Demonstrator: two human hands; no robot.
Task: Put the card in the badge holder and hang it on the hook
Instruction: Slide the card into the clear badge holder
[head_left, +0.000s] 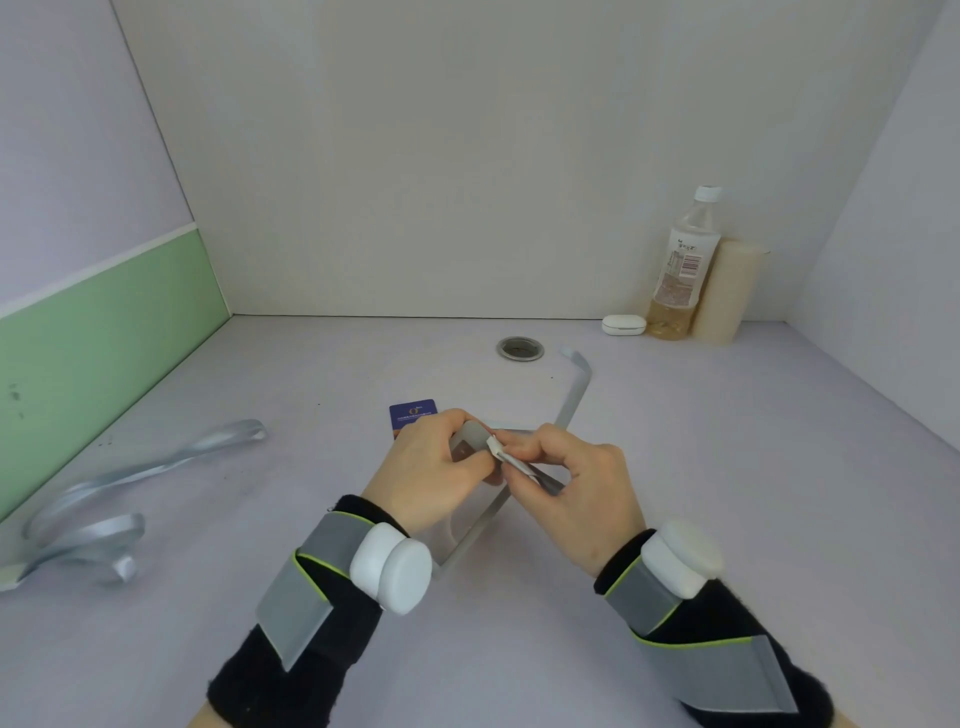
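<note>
Two hands: left hand (436, 478) pinches clear badge holder (467, 440), right hand (582, 483) grips its lanyard (574, 400) end. Card (413, 413) lies on bench (727, 467) just beyond, uninserted; hanging outstanding, hook unseen.

The left hand (436, 467), gripping the badge holder (467, 441), and the right hand (576, 483), pinching its clip (496, 448), meet over mid-worktop (753, 467), hemmed at the back by the blue card (413, 413) just behind the left one and by the grey strap (574, 395) running from them toward the round grommet hole (520, 348). A looped grey lanyard (104, 499) sprawls along the green left wall (104, 338), with a bare lane of worktop between it and the left forearm. Right of the hands the surface lies open to the side wall, save the back right corner, where a bottle (680, 270), a cream roll (727, 296) and a small white case (623, 325) crowd together.
</note>
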